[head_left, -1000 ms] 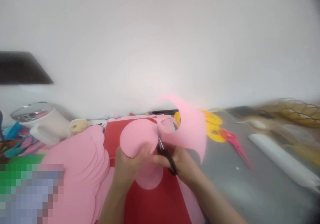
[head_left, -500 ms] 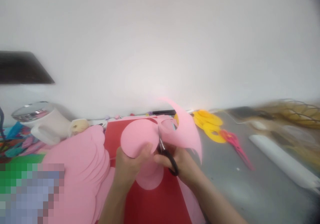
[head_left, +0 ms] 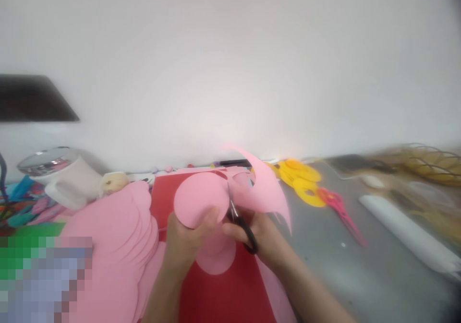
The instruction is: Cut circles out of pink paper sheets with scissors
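My left hand pinches a round pink paper piece, thumb on top. In my right hand are black-handled scissors, their blades at the right edge of the round piece. A curved pink offcut stands up to the right of the blades, above my right hand. Below my hands, another pink round piece lies on a red sheet. Left of my left hand is a stack of scalloped pink paper shapes.
Yellow paper rings and pink scissors lie on the grey table at the right, near a white roll. A white mug stands at the left by a cream-coloured object. A wire basket is far right.
The curved pink offcut has shifted slightly to the left at its upper tip. My hands and the black-handled scissors are almost where they were.
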The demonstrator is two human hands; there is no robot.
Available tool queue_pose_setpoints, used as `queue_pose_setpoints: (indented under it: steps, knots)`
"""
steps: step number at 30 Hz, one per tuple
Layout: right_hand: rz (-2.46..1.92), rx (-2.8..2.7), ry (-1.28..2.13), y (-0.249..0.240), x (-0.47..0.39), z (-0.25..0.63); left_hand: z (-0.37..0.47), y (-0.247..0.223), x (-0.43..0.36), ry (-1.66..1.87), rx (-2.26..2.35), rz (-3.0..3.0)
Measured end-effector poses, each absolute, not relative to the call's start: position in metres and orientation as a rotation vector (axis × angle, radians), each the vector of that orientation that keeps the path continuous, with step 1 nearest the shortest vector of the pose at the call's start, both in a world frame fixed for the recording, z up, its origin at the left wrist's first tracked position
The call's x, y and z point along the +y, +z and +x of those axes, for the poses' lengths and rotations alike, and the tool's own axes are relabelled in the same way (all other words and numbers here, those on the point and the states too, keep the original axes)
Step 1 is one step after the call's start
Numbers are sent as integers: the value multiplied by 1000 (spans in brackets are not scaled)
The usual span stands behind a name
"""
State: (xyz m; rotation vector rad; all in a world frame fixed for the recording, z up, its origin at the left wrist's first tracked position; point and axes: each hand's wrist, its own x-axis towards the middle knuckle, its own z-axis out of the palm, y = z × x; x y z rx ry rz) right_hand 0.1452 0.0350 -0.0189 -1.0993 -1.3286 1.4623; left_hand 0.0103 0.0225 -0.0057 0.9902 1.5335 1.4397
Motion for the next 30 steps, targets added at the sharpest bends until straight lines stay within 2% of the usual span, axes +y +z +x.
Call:
queue_pose_setpoints:
  steps: [30]
  knots:
    - [-972,-1206,1575,-18,37,144,11,-5,22,1409,1542,995]
